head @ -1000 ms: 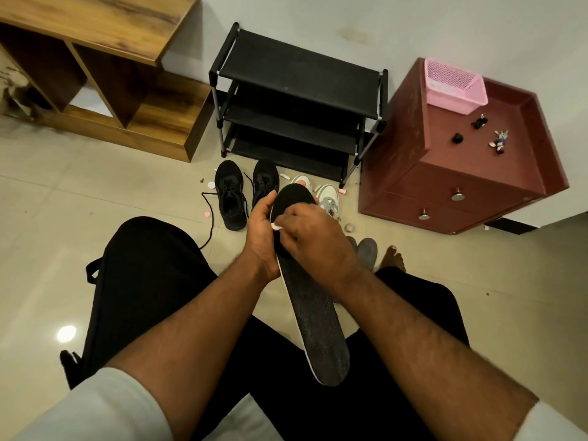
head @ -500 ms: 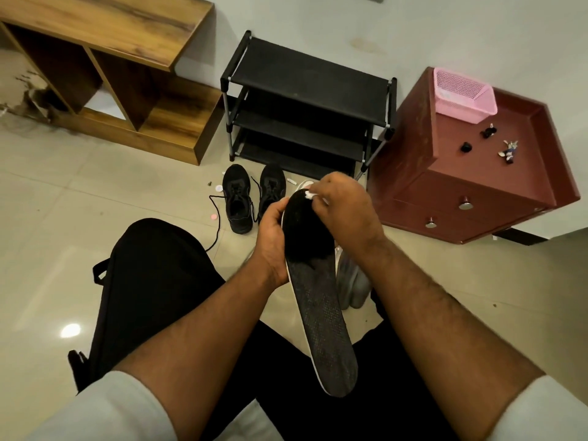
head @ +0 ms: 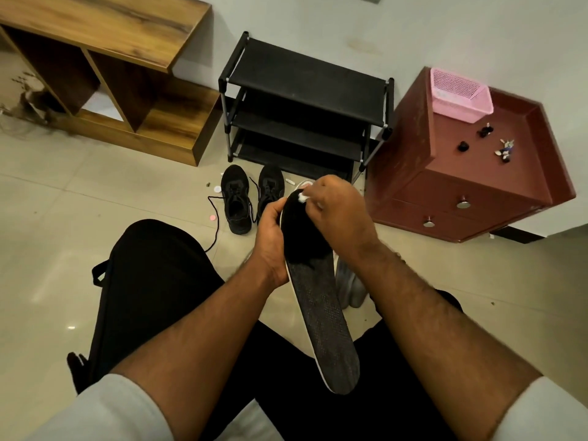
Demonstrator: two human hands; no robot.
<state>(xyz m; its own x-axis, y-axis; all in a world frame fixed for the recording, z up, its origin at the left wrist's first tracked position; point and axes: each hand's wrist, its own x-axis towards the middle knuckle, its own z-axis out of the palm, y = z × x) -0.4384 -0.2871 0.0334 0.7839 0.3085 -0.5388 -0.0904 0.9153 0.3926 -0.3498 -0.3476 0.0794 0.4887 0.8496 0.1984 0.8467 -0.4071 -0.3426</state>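
The insole [head: 321, 313] was held over the lap, its long axis running from the toe at 11 o'clock to the heel at 5 o'clock. Its left edge near the toe was gripped by the left hand [head: 270, 237]. A white wad [head: 301, 196] was pinched in the right hand [head: 340, 211] and pressed on the toe tip, so the rest of the length lay toward 5 o'clock from that hand. Black shoes [head: 235, 198] were seen beyond, at 11 o'clock.

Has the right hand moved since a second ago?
Yes. The right hand, pinching a white pad, has slid up the insole to its toe end, away from the person and closer to the black shoe rack.
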